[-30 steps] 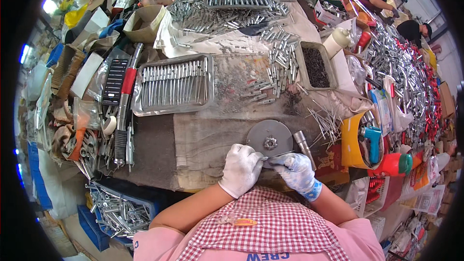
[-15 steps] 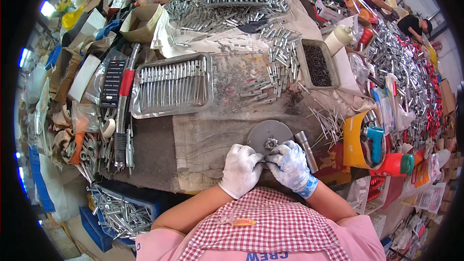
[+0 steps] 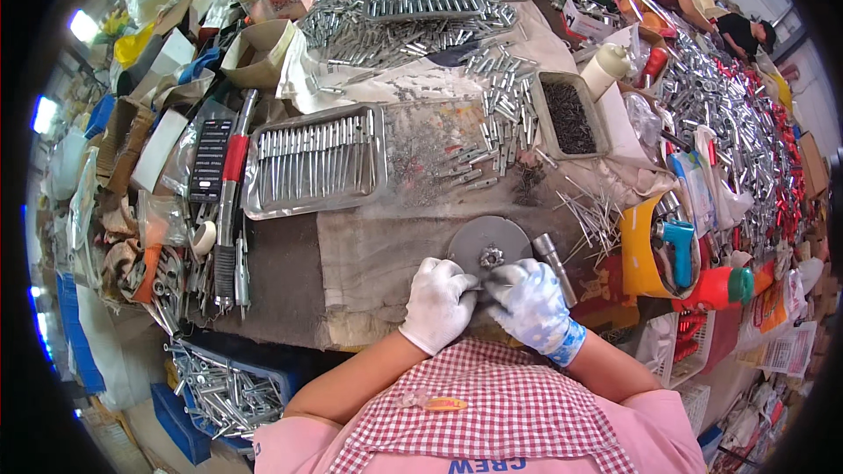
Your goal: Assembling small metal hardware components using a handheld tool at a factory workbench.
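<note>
At the near edge of the bench, the left hand [image 3: 439, 303] and right hand [image 3: 531, 303], both in white gloves, are brought together with fingertips pinched on a small metal part that is too hidden to be made out, just in front of a grey round disc [image 3: 488, 244] carrying a small cluster of metal pieces at its centre. A short metal cylinder [image 3: 553, 263] is laid beside the right hand, seemingly kept within reach. Farther out, a steel tray of rods [image 3: 312, 162] and a box of dark screws [image 3: 571, 114] are set, and only the brown cloth [image 3: 369, 250] left of the disc is left uncrowded.
</note>
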The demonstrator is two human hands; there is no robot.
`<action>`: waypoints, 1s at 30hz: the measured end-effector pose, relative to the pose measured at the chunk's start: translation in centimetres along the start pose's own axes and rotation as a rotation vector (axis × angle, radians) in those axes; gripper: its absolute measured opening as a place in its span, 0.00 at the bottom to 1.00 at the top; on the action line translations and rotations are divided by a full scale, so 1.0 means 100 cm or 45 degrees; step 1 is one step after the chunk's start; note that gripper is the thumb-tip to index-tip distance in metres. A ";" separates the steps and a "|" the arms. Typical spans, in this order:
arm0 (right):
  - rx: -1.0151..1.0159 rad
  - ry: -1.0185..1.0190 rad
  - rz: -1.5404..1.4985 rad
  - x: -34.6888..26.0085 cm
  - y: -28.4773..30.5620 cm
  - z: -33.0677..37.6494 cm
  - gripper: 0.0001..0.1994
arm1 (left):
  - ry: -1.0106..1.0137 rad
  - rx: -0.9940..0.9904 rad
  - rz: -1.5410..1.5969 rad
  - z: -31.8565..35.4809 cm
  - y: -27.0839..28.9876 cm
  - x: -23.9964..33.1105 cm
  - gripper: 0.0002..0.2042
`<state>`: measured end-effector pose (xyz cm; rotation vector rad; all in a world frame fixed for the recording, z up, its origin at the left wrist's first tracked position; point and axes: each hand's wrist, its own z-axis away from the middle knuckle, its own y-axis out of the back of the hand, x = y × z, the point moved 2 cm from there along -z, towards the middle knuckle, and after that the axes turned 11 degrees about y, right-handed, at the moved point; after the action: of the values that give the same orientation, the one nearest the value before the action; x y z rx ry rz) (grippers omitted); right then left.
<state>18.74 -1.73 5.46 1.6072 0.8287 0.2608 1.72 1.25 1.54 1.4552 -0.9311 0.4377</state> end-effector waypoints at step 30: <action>0.434 -0.281 -0.622 -0.011 -0.009 0.007 0.08 | 0.414 -0.339 0.820 -0.004 0.043 0.033 0.06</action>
<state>18.07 -2.95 4.76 1.6475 1.1003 -0.4180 0.57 1.23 6.84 0.7871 -1.1303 0.9521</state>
